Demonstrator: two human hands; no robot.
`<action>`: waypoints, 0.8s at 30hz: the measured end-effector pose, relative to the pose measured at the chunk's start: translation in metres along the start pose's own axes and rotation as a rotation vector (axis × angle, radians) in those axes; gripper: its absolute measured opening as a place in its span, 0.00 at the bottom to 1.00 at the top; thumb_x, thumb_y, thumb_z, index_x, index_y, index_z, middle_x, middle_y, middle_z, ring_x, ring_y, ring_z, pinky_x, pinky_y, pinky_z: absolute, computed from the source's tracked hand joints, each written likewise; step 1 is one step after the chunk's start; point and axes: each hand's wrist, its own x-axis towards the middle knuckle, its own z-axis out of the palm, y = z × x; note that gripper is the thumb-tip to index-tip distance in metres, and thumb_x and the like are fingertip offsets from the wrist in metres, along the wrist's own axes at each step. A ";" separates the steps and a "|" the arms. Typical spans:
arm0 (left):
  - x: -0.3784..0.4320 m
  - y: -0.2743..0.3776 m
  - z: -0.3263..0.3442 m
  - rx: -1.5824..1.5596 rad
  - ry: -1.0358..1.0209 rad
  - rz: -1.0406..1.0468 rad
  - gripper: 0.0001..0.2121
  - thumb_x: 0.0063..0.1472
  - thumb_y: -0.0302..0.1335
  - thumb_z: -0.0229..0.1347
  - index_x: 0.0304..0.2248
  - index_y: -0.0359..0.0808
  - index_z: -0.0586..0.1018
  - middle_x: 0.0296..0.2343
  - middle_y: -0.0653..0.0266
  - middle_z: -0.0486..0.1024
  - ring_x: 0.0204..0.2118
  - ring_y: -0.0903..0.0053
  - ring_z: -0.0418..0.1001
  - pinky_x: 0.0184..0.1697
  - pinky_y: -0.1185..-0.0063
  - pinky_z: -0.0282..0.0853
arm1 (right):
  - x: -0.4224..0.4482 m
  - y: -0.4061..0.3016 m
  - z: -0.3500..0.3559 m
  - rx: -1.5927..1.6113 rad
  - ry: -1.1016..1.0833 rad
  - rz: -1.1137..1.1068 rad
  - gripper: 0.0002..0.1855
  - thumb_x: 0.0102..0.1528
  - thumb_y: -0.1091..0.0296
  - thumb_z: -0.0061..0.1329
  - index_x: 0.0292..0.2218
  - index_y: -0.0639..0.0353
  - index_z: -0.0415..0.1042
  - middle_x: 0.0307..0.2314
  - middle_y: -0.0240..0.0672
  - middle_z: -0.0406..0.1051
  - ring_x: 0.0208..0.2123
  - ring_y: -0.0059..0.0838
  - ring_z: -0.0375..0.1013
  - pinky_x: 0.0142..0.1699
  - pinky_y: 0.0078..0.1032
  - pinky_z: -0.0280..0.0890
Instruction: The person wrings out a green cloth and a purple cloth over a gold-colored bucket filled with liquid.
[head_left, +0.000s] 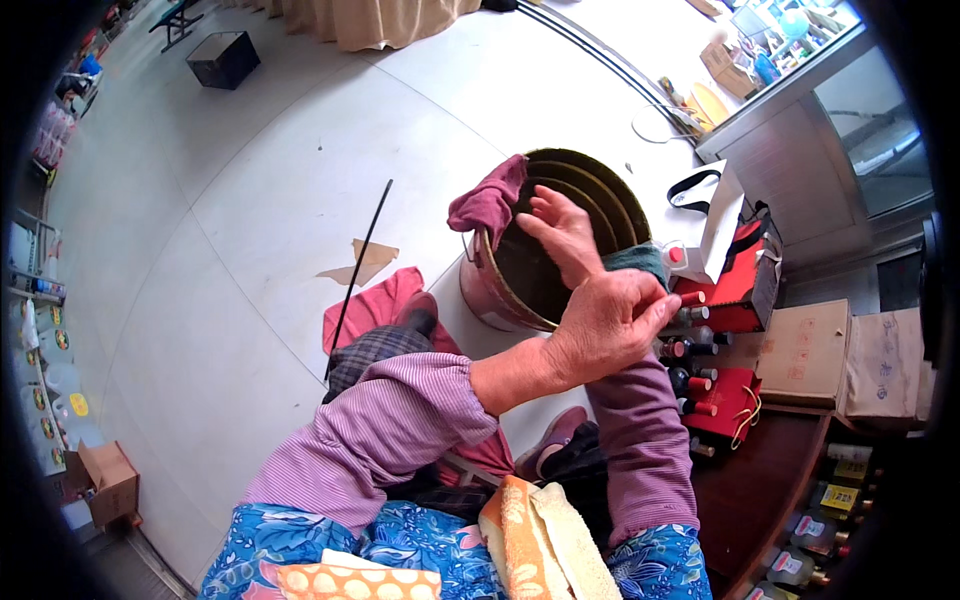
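Note:
My left hand (615, 322) crosses over my right wrist, its thumb and fingers curled close together; what lies between them cannot be made out. Beyond it, my right hand (562, 232) hangs over a round metal bucket (491, 289) with its fingers apart and nothing in them. Dark reddish cloth (487, 199) drapes over the bucket's left rim, and a dark green cloth (637, 261) lies at the right rim. An orange and cream towel (551, 536) rests on my lap, near an orange dotted cloth (360, 581).
A thin black rod (360, 274) crosses a pink cloth (375, 300) on the floor, left of the bucket. To the right are wine bottles (694, 382), a red gift bag (724, 409), a white paper bag (712, 225) and a cardboard box (802, 352).

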 end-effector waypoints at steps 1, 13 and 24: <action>0.002 0.002 -0.004 0.002 0.068 0.008 0.09 0.55 0.26 0.55 0.23 0.27 0.75 0.17 0.63 0.70 0.18 0.84 0.65 0.20 0.82 0.60 | 0.004 -0.006 0.018 0.011 -0.018 0.005 0.36 0.48 0.64 0.55 0.54 0.65 0.56 0.46 0.46 0.64 0.48 0.33 0.64 0.53 0.26 0.59; 0.008 0.007 -0.010 -0.024 0.149 -0.016 0.08 0.55 0.25 0.55 0.23 0.28 0.74 0.17 0.65 0.69 0.19 0.84 0.64 0.21 0.83 0.60 | 0.020 -0.011 0.048 0.250 0.041 0.176 0.21 0.42 0.64 0.61 0.35 0.66 0.70 0.26 0.33 0.71 0.27 0.21 0.70 0.34 0.16 0.66; 0.005 0.015 -0.009 -0.062 0.186 0.061 0.06 0.53 0.23 0.55 0.23 0.27 0.74 0.17 0.58 0.71 0.18 0.79 0.68 0.21 0.80 0.62 | 0.002 -0.095 -0.045 0.682 -0.088 -0.028 0.11 0.50 0.78 0.45 0.38 0.64 0.66 0.30 0.39 0.72 0.30 0.27 0.74 0.38 0.21 0.72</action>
